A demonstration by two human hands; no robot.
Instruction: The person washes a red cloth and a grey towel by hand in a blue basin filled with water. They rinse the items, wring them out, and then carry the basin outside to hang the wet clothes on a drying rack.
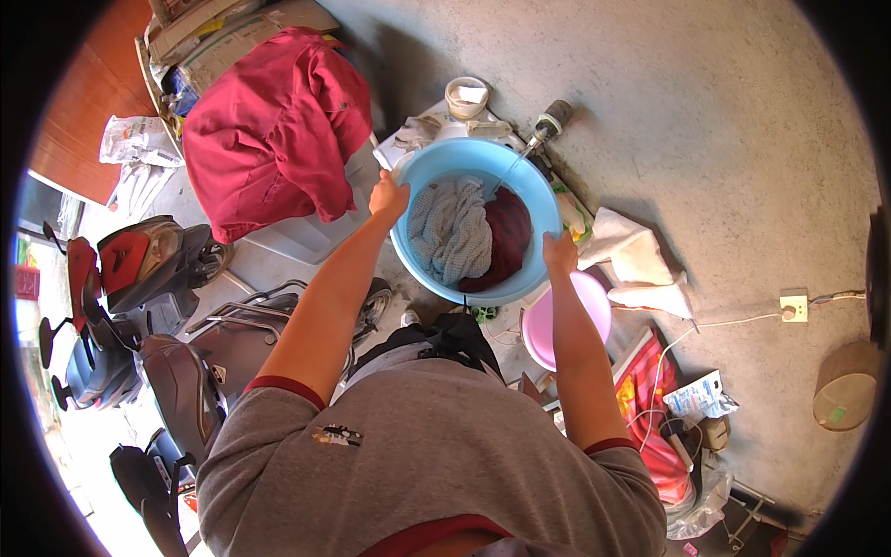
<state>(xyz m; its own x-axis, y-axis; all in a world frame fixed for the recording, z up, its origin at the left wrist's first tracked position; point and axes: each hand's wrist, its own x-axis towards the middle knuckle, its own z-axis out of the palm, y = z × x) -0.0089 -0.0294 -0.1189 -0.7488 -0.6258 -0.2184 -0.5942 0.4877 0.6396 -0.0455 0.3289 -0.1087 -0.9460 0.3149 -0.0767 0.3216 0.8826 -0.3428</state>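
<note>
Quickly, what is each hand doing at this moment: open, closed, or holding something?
Left hand: closed, holding the blue basin by its left rim.
Right hand: closed, holding the basin's right rim.

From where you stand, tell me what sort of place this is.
Probably a home garage or storage room with a washing spot: a wall tap runs into the blue basin, and a red scooter stands on the left, near other vehicles.

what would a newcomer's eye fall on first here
Probably the light blue basin at upper centre, gripped by the left hand and right hand, with pale cloth and dark red cloth inside. Next, the bright red fabric at upper left, then the pink basin lower right of the blue one.
</note>
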